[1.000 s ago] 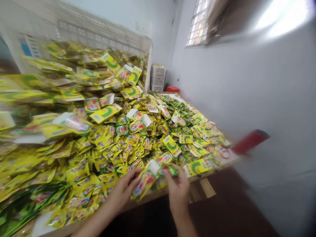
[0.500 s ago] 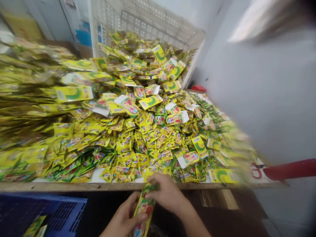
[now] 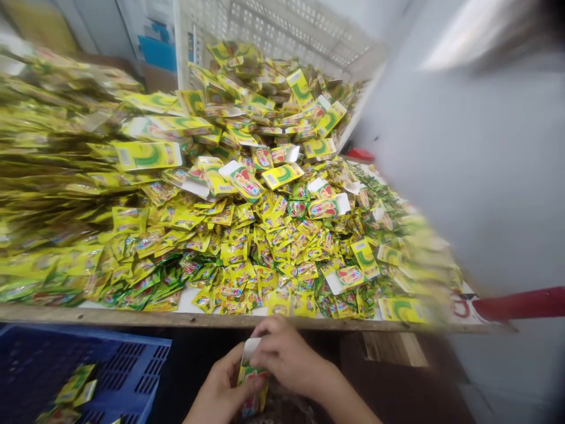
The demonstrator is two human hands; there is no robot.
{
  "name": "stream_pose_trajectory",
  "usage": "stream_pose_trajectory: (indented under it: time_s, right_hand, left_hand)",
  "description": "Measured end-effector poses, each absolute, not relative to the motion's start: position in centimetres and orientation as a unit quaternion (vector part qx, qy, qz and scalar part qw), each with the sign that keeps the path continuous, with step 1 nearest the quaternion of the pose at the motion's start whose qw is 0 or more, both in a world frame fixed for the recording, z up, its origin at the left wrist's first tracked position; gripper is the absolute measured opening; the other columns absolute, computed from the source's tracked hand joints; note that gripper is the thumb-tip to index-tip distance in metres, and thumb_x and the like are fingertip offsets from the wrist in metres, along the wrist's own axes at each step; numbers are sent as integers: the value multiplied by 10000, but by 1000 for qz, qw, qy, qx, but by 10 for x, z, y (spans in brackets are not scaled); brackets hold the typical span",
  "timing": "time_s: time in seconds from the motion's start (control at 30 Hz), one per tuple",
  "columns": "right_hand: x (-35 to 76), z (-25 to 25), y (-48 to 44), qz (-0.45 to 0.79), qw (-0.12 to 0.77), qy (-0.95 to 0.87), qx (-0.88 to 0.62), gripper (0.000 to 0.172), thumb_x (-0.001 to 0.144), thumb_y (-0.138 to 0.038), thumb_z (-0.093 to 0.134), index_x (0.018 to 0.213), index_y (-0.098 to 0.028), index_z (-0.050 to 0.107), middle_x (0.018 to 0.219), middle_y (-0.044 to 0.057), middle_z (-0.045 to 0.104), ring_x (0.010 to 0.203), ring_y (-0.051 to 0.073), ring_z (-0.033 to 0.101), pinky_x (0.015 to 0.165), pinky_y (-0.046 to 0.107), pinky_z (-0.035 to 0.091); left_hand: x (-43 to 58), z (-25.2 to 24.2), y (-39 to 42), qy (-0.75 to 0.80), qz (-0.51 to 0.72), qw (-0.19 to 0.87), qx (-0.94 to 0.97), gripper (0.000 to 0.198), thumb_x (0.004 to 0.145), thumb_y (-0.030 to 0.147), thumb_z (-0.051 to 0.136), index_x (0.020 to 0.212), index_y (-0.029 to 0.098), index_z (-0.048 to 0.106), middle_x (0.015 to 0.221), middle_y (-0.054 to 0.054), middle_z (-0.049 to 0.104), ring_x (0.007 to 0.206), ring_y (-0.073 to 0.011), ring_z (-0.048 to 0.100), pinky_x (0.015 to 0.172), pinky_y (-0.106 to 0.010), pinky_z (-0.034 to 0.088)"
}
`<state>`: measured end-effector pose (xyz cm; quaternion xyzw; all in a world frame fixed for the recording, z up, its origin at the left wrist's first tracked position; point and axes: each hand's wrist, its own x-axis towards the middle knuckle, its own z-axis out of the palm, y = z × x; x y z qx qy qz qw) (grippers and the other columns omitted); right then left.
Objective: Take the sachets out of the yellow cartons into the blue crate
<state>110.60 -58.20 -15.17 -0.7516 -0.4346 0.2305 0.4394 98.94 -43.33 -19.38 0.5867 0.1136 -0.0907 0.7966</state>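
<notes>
My left hand (image 3: 227, 383) is wrapped round a small yellow-and-green carton (image 3: 253, 393) with red fruit pictures, held upright below the table's front edge. At the carton's top, a white flap stands up. My right hand (image 3: 282, 353) has its fingers closed on this top end, by the flap; its fingertips are partly hidden. Just beyond my hands, small yellow sachets (image 3: 280, 301) lie along the table edge, in front of a wide heap of sachets. Several more cartons of the same kind, such as one with an open white end (image 3: 242, 179), rest on the heap.
A white perforated crate (image 3: 282, 29) lies tipped at the back, cartons spilling from it. Long yellow packets (image 3: 53, 159) are piled at the left. A blue basket (image 3: 145, 365) below left holds a few cartons. A wall and a red bar (image 3: 521, 303) stand right.
The white flap now shows at the carton's top, where my right hand was at green-and-yellow packaging. My hands and the carton sit slightly lower. The view has shifted a little.
</notes>
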Motion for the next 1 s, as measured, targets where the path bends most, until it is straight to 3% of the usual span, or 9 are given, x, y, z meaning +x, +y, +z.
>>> stream_pose_trajectory:
  time_s: [0.13, 0.33, 0.43, 0.53, 0.6, 0.7, 0.8, 0.9, 1.0]
  right_hand:
    - [1104, -148, -586, 246, 473, -409, -741, 176, 834, -178, 708, 1001, -228, 724, 1117, 9, 627, 1058, 140, 542, 951, 269, 386]
    - [1093, -159, -583, 243, 439, -436, -748, 314, 620, -448, 860, 852, -261, 759, 1002, 16, 617, 1004, 200, 522, 857, 300, 416]
    - [1089, -166, -586, 228, 542, -302, -750, 247, 766, -446, 758, 931, -262, 748, 1006, 35, 637, 957, 193, 566, 808, 298, 446]
    - [1082, -173, -590, 305, 656, -95, -683, 269, 835, -446, 672, 956, -206, 661, 807, 13, 622, 620, 125, 568, 513, 227, 415]
    - [1077, -179, -589, 405, 700, -12, -588, 308, 765, -412, 735, 923, -197, 581, 730, -22, 581, 457, 78, 480, 375, 181, 279]
    - [1074, -186, -587, 524, 732, 39, -434, 343, 666, -266, 798, 865, -182, 532, 667, -52, 514, 412, 28, 375, 355, 145, 164]
    - [1078, -188, -586, 582, 735, 25, -348, 325, 666, -248, 806, 868, -152, 570, 620, -53, 471, 438, 32, 372, 371, 141, 221]
    - [1080, -188, -586, 557, 734, -8, -387, 323, 675, -299, 799, 870, -134, 600, 619, -24, 522, 430, 65, 450, 369, 169, 327]
    - [1079, -187, -582, 537, 713, 10, -451, 294, 615, -268, 773, 811, -150, 589, 608, -21, 548, 391, 66, 434, 345, 171, 307]
  left_hand:
    - [990, -189, -430, 147, -90, 797, 579, 441, 786, 347, 738, 1193, 207, 642, 1039, -42, 699, 959, -221, 604, 857, -291, 463]
    - [985, -197, -431, 147, -66, 797, 582, 493, 720, 324, 789, 1177, 186, 668, 1147, -80, 689, 1034, -281, 611, 954, -364, 459]
    - [983, -189, -432, 203, -74, 838, 502, 521, 788, 422, 717, 1245, 189, 626, 1153, -91, 688, 1071, -288, 610, 1000, -409, 442]
    - [984, -176, -433, 258, -99, 887, 371, 528, 881, 535, 549, 1219, 139, 642, 1095, -134, 700, 976, -288, 644, 914, -417, 491]
    - [987, -170, -432, 252, -121, 898, 340, 478, 870, 473, 595, 1158, 99, 669, 1023, -157, 709, 872, -278, 661, 841, -402, 511]
    - [993, -165, -425, 237, -149, 893, 352, 313, 804, 274, 702, 1064, 101, 686, 917, -130, 708, 787, -244, 660, 786, -362, 505]
    - [994, -158, -418, 216, -172, 897, 345, 185, 797, 179, 688, 973, 123, 673, 873, -98, 684, 799, -215, 646, 770, -319, 483]
    - [991, -155, -419, 220, -183, 897, 336, 164, 805, 213, 692, 941, 129, 652, 844, -92, 665, 777, -208, 636, 735, -305, 476]
    - [993, -157, -426, 243, -172, 887, 353, 224, 771, 271, 739, 916, 139, 631, 809, -80, 653, 741, -208, 626, 689, -299, 481]
